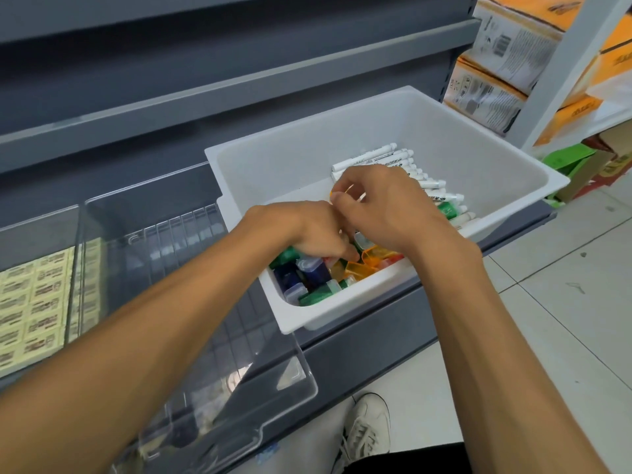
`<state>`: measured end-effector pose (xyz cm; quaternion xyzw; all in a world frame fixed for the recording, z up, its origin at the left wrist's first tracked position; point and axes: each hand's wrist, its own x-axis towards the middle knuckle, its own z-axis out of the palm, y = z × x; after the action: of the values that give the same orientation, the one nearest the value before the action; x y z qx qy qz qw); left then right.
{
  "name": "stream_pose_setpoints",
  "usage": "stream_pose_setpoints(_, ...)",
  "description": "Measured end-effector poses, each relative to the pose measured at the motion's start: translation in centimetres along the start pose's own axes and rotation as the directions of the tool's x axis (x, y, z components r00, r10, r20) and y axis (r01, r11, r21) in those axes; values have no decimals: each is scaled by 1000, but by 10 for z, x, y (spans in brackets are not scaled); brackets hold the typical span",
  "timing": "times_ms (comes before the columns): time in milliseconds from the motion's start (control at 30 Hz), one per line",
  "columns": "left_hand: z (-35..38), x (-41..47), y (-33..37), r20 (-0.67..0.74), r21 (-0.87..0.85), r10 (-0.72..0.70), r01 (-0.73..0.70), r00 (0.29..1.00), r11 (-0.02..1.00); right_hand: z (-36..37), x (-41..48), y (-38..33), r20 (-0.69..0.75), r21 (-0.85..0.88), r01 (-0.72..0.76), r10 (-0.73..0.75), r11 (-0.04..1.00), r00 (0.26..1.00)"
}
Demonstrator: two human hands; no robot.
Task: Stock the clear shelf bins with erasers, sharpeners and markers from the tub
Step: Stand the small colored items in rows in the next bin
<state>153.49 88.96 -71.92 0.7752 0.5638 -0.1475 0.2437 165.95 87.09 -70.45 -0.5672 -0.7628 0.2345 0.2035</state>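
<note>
Both hands sat in the white tub (342, 131) — left hand (307, 230) curled round sharpeners (314, 271) in its near corner, right hand (383, 203) pinching an orange piece (331, 194) — while the nearest clear bin (178, 234) lay frame-left, nearer the left arm.

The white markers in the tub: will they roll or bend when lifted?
The white markers look round and smooth, so they probably roll and slip easily. They seem stiff, light plastic. Packed side by side, neighbours may shift.
</note>
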Motion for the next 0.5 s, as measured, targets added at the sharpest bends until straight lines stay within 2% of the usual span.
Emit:
stream_pose_setpoints(133,1,-3,-6,-93,-13,40,-42,995,999,0,2,-4,-8,8,19,-19,1000,1000)
stream_pose_setpoints(233,-3,-6,-5,-224,-22,100,-108,970,994,-5,3,1,-99,32,35,-31,999,995)
stream_pose_setpoints(367,-15,-19,-14,-496,-127,95,-181,863,975,-11,1,6,-335,92,64,-30,994,942)
stream_pose_setpoints(500,-20,-35,-21,-694,-332,-24,-290,720,898,-16,-4,0,-435,246,80,36,966,900)
